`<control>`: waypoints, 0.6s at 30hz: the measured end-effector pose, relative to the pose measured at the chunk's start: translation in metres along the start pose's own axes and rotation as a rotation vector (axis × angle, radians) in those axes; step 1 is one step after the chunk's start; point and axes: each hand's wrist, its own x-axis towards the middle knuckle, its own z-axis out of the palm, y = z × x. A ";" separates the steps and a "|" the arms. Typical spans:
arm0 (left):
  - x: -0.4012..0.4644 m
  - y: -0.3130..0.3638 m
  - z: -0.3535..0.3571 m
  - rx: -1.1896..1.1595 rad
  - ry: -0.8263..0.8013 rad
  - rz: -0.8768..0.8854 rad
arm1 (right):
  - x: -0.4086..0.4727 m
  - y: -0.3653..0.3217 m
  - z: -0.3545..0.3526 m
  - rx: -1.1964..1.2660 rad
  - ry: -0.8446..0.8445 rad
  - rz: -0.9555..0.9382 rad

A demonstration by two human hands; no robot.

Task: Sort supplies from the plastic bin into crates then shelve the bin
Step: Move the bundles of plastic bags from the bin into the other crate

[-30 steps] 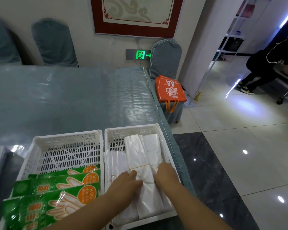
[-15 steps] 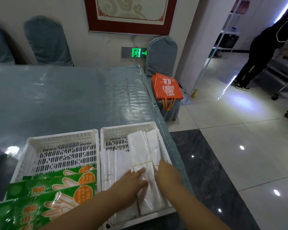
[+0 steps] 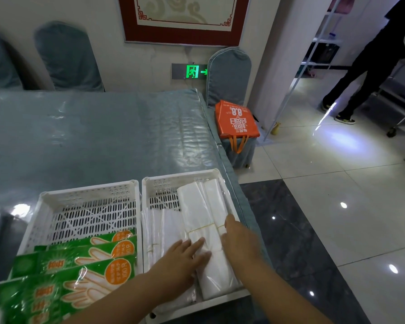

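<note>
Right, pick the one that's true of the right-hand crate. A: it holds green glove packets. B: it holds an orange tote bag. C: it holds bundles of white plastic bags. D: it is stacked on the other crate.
C: the right-hand crate holds bundles of white plastic bags, with both hands resting on them; the green glove packets lie in the left crate beside it.

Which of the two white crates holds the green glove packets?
The left crate, beside the table's middle. The right crate, at the table edge, holds only white plastic bag bundles, which both hands touch.

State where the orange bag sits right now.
In the head view, the orange bag rests on a covered chair beyond the table's far right corner.
</note>
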 end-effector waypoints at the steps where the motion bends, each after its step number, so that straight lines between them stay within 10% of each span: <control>1: 0.000 0.002 0.002 0.005 0.009 -0.001 | 0.000 0.000 -0.001 -0.021 -0.002 -0.002; 18: -0.043 -0.017 -0.051 0.157 0.355 -0.323 | 0.006 -0.073 0.012 -0.162 0.087 -0.474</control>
